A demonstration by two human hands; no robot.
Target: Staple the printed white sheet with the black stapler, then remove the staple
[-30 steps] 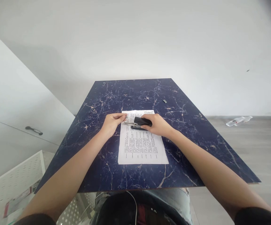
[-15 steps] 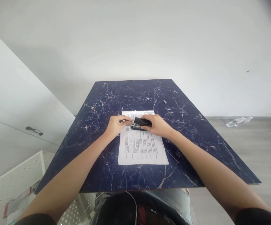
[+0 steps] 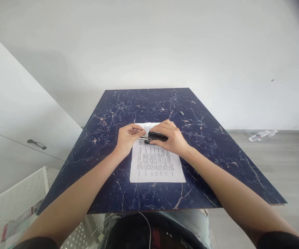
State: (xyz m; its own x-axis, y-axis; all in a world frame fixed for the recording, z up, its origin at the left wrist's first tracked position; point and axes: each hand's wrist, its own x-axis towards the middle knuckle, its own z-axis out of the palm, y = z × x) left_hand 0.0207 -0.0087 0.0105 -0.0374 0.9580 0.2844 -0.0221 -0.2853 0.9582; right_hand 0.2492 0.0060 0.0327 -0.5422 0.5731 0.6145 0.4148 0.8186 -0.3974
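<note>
A black stapler (image 3: 157, 137) lies across the upper part of printed white sheets (image 3: 156, 162) on the dark blue marbled table (image 3: 108, 124). My right hand (image 3: 172, 139) is wrapped over the stapler's body and holds it. My left hand (image 3: 127, 138) is curled, its fingertips pinched at the stapler's metal front end. Whether a thin metal strip sits between those fingertips is too small to tell.
A small dark object (image 3: 182, 112) lies on the table's far right part. A plastic bottle (image 3: 261, 135) lies on the grey floor at right. A white cabinet with a dark handle (image 3: 37, 144) stands at left, above a white perforated rack (image 3: 12, 200).
My left hand moved right from the sheet's edge to the stapler's front. The metal tray that stuck out left of the stapler now shows much shorter. My right hand rose slightly over the stapler.
</note>
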